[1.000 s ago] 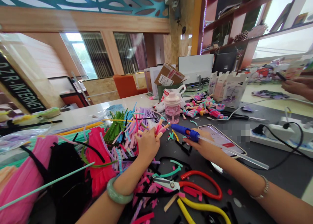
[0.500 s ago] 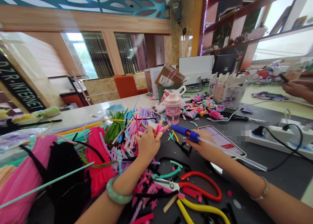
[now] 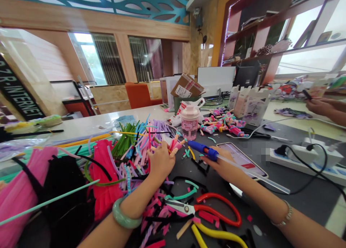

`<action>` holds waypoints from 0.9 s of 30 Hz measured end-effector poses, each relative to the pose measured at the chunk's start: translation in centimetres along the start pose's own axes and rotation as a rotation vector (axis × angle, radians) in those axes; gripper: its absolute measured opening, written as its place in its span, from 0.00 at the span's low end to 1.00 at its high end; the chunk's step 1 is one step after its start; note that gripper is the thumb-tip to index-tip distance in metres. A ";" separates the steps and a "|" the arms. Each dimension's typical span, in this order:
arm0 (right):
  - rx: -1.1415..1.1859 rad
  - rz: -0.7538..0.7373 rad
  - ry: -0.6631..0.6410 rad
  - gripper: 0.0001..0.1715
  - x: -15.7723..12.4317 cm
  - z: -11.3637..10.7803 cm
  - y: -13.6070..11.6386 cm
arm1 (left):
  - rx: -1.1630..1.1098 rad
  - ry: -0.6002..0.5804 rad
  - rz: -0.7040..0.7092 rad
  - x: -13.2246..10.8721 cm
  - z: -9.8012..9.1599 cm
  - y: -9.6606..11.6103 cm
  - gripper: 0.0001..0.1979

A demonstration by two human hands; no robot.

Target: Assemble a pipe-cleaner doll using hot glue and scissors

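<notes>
Observed, centre of frame: the left hand has its grip pinched closed on a small pink and peach pipe-cleaner piece, held just above the tabletop at the edge of the loose pipe-cleaner pile. How firmly the fingers clamp it cannot be told, since the back of the hand hides them.

Right of centre: the right hand is closed around a blue glue gun. A clear glue stick trails out of the back of the gun toward the lower right. The nozzle points left and lies just beside the held piece. Contact cannot be confirmed.

Adjacent items:
- A phone lies directly behind the right hand.
- Red-handled scissors and a yellow-handled tool lie in the lower centre.
- A pink cup stands above the hands.
- A power strip lies at the right.
- Another person's hands are at the far right edge, well apart.

Assessment: for clean work, the nozzle should meet the piece at its exposed tips, clear of the left fingertips, because hot glue near skin is the main hazard. The left wrist would do well to rest on the tabletop for steadiness. The trailing stick should be kept off the phone screen, and stray cuttings kept away from the nozzle.
</notes>
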State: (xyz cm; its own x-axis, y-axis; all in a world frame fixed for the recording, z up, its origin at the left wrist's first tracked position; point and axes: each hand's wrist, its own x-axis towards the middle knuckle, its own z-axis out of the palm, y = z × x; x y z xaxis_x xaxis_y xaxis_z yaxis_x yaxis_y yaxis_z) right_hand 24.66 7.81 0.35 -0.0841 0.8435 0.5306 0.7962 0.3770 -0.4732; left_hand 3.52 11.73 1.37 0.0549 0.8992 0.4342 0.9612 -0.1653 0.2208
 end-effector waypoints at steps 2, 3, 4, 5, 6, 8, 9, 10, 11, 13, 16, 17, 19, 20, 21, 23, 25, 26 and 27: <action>-0.003 -0.009 0.008 0.09 0.0 0.1 0.2 | 0.005 -0.002 0.000 0.0 0.0 0.0 0.14; -0.003 -0.013 0.007 0.09 0.0 0.2 0.3 | 0.003 0.000 0.000 0.0 0.0 -0.1 0.14; -0.005 -0.016 0.007 0.09 0.0 0.2 0.3 | -0.002 0.002 0.001 0.0 0.0 -0.1 0.14; -0.008 -0.017 0.008 0.09 0.0 0.2 0.4 | -0.006 0.003 0.001 0.0 0.0 -0.1 0.14; -0.012 -0.018 0.009 0.09 0.0 0.2 0.4 | -0.009 0.005 0.002 0.0 0.1 -0.1 0.13; -0.018 -0.017 0.009 0.09 0.0 0.1 0.3 | -0.008 0.009 0.003 0.1 0.1 -0.1 0.13; -0.020 -0.016 0.008 0.09 0.0 0.1 0.3 | -0.006 0.012 0.003 0.1 0.1 -0.1 0.13; -0.021 -0.014 0.005 0.09 0.0 0.1 0.2 | -0.007 0.015 0.002 0.1 0.1 -0.1 0.13; -0.021 -0.011 0.002 0.09 0.0 0.1 0.2 | -0.010 0.018 0.003 0.1 0.1 -0.1 0.13; -0.018 -0.003 -0.003 0.08 0.0 0.1 0.1 | -0.020 0.023 0.006 0.1 0.1 -0.1 0.13; -0.012 0.006 0.006 0.08 0.0 0.2 0.2 | -0.025 0.031 0.014 0.1 0.0 -0.1 0.12; -0.009 0.007 0.010 0.08 0.0 0.2 0.2 | -0.025 0.032 0.016 0.1 0.0 -0.1 0.12; -0.004 0.008 0.015 0.09 0.0 0.1 0.2 | -0.024 0.034 0.020 0.1 0.0 -0.1 0.12; -0.003 0.009 0.012 0.09 0.0 0.1 0.2 | -0.024 0.034 0.019 0.1 0.0 -0.1 0.12; -0.003 0.009 0.009 0.09 0.0 0.0 0.2 | -0.024 0.033 0.018 0.1 0.0 -0.1 0.12; -0.006 0.010 0.004 0.09 0.1 0.0 0.1 | -0.022 0.034 0.013 0.1 0.0 -0.1 0.11; -0.008 0.012 0.004 0.09 0.1 0.0 0.1 | -0.032 0.030 0.012 0.2 0.0 -0.1 0.10; -0.005 0.013 0.009 0.09 0.1 0.0 0.1 | -0.041 0.027 0.013 0.2 0.1 -0.2 0.10; -0.002 0.013 0.015 0.09 0.0 0.1 0.1 | -0.053 0.023 0.014 0.2 0.1 -0.2 0.09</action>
State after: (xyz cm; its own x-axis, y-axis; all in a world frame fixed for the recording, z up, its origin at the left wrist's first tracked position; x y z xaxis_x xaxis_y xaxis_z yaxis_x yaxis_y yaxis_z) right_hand 24.70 7.93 0.23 -0.0647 0.8423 0.5351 0.7982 0.3655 -0.4789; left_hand 3.38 11.97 1.33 0.0615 0.8872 0.4573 0.9447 -0.1996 0.2602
